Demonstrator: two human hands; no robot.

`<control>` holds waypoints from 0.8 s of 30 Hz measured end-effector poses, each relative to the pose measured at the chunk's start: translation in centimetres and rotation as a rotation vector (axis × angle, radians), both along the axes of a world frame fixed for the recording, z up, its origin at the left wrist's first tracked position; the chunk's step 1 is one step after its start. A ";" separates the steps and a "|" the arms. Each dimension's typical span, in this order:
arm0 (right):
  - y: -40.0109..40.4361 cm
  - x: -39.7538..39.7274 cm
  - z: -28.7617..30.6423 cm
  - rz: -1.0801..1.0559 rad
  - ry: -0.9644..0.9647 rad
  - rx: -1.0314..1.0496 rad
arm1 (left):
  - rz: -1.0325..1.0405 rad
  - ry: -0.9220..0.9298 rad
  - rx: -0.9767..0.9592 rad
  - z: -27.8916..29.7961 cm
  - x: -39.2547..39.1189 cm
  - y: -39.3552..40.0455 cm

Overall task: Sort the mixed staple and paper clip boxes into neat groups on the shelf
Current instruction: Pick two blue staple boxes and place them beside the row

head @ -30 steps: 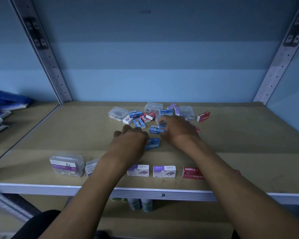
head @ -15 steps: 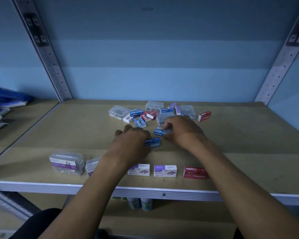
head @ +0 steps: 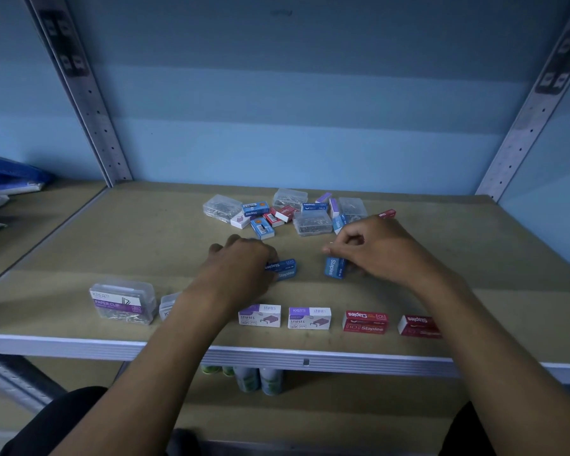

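A mixed pile of blue, red and purple staple boxes and clear paper clip cases lies at the back middle of the wooden shelf. My left hand holds a blue staple box lying flat. My right hand pinches a second blue staple box standing on end. Along the front edge sit a clear paper clip case, another clear case half hidden by my left arm, two purple-white staple boxes and two red staple boxes.
Perforated metal uprights frame the bay against a blue wall. Blue and white packets lie on the neighbouring shelf at left. Cans stand on the shelf below. The shelf's metal front lip runs across.
My right hand drew back from the pile toward the right front, carrying a blue staple box now turned on end. The left hand stayed on its blue box.
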State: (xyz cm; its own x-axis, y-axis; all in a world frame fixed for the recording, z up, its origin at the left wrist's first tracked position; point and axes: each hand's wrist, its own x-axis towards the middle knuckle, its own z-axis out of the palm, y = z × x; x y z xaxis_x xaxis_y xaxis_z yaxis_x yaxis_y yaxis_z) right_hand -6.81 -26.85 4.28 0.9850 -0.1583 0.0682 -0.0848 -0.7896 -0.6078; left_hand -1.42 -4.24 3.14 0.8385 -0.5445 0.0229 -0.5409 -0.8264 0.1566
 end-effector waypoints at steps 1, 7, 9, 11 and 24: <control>-0.2 0.0 0.1 0.007 -0.002 -0.004 | -0.005 0.000 0.002 0.0 0.0 0.0; 0.1 0.2 0.5 0.086 0.032 -0.133 | -0.034 0.017 0.017 0.1 -0.2 0.3; 0.7 0.5 0.1 0.118 0.010 -0.168 | -0.040 0.013 0.014 0.2 -0.3 0.3; 1.2 0.9 -0.4 0.127 -0.008 -0.177 | -0.043 0.013 0.015 0.3 -0.3 0.4; 0.8 0.5 -1.3 0.152 0.067 -0.142 | -0.046 0.016 -0.016 0.3 -0.2 0.8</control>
